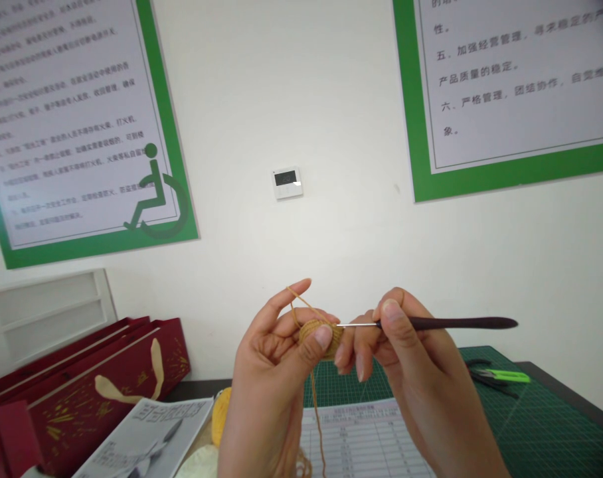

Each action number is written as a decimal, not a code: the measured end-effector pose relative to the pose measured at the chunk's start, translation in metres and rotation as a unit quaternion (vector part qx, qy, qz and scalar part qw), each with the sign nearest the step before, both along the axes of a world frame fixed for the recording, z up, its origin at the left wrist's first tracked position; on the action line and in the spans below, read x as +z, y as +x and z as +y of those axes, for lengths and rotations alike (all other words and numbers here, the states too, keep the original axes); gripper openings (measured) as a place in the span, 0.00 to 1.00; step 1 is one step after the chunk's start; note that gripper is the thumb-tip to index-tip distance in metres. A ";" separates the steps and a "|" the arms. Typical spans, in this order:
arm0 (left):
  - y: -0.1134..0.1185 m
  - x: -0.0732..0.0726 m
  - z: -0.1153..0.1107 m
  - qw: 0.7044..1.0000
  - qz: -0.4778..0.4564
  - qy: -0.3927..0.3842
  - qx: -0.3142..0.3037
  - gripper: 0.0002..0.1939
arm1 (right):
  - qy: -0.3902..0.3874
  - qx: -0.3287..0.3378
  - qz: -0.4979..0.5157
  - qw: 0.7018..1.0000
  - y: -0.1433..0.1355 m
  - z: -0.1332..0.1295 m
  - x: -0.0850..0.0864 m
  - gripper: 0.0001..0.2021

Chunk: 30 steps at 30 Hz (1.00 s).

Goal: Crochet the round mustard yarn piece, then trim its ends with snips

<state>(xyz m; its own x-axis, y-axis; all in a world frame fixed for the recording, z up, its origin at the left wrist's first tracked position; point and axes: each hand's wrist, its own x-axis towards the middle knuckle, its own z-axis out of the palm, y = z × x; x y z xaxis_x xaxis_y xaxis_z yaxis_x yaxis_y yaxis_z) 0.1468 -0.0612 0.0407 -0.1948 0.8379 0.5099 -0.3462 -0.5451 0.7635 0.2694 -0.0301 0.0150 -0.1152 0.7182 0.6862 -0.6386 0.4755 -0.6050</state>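
My left hand (276, 372) pinches a small mustard-brown crochet piece (309, 327) between thumb and fingers. A strand of yarn (317, 411) loops over its raised index finger and another length hangs below the piece. In my right hand (406, 338) is a crochet hook (461, 323) with a dark handle and thin metal shaft, gripped between thumb and index finger. The hook's tip meets the crochet piece at its upper right edge, so the tip itself is hard to make out. The other right fingers are curled close beside the piece.
Below the hands lie a green cutting mat (540, 425) and a printed sheet (361, 441). Green-handled pliers or snips (505, 376) rest at right. Yellow yarn (220, 415), a pale ball (199, 463), a leaflet (152, 438) and dark red gift bags (107, 398) are at left.
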 end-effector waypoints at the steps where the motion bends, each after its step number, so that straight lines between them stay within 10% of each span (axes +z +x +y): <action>1: 0.000 0.000 0.000 1.000 0.001 -0.001 0.001 0.26 | -0.003 0.004 0.002 1.000 0.000 0.000 0.000 0.16; 24: 0.004 -0.001 -0.002 1.000 0.019 0.002 0.006 0.31 | -0.079 0.098 -0.006 0.992 0.009 0.002 0.007 0.16; 30: 0.006 -0.002 -0.003 0.999 0.011 0.016 0.026 0.33 | -0.026 -0.011 -0.008 1.000 0.003 0.010 0.001 0.11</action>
